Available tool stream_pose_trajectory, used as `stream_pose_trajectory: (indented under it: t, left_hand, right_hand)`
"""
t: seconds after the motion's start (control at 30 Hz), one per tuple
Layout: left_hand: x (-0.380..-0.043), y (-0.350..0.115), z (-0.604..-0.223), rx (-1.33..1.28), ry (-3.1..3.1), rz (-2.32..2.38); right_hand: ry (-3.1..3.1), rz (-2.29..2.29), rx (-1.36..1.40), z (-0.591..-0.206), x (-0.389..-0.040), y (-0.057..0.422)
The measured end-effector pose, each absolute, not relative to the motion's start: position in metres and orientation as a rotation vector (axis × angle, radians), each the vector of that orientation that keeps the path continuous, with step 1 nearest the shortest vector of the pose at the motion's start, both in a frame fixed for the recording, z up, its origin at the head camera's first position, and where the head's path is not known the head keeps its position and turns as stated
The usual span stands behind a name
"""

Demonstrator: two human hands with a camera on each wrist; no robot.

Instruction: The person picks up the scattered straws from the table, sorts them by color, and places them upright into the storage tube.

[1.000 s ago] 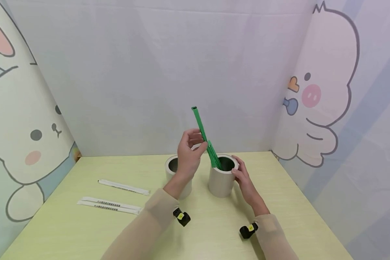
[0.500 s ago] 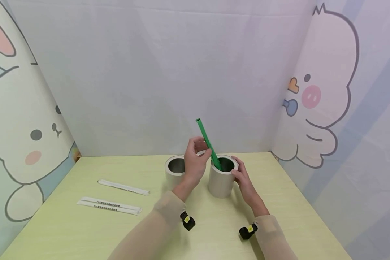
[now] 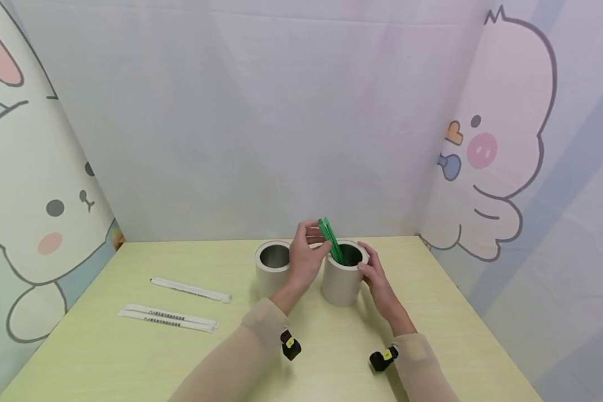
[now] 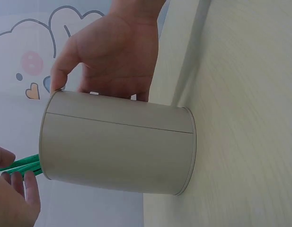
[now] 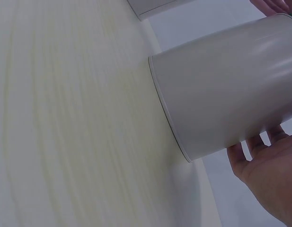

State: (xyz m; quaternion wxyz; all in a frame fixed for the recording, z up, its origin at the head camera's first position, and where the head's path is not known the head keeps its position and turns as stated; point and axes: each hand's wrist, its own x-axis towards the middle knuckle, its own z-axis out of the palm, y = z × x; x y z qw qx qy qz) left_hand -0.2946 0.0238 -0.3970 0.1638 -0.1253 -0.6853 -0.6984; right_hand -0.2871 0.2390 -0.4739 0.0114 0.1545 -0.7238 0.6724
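My left hand pinches a slim green straw-like stick between thumb and fingers. The stick leans leftward out of a pale grey cylindrical holder, beside at least one more green stick; their lower ends are hidden inside. My right hand grips the same holder from the right, thumb and fingers near its rim. In the left wrist view, green sticks poke out of the holder's mouth between my left fingers. The right wrist view has my right fingers curled against the holder's side.
A second grey holder stands just left, partly behind my left hand. Several white paper-wrapped straws with printed lettering lie on the left of the pale yellow table. Cloth with cartoon animals hangs around the table.
My left hand has moved down and right, lowering the green stick much deeper into the right holder. My right hand stays on that holder.
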Motion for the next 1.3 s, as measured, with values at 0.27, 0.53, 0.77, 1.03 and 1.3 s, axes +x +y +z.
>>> stream_pose_trajectory:
  t: [0.27,0.53,0.77,1.03,1.3]
  left_hand:
    - [-0.293,0.001,-0.374,-0.474,-2.031,-1.911]
    - [-0.289,-0.047,-0.354,-0.578,-2.087,-1.769]
    - [-0.282,-0.093,-0.342,-0.65,-2.119,-1.675]
    - [-0.277,-0.139,-0.341,-0.7,-2.204,-1.537]
    - [-0.271,-0.176,-0.35,-0.701,-2.299,-1.4]
  right_hand:
    - [-2.253,2.098,0.488,-0.474,-0.286,0.24]
    - [-2.269,2.082,0.479,-0.471,-0.283,0.237]
    - [-2.297,2.083,0.478,-0.465,-0.282,0.239]
    - [-2.344,1.993,0.441,-0.455,-0.278,0.24]
    - [-2.291,1.827,0.497,-0.43,-0.272,0.235]
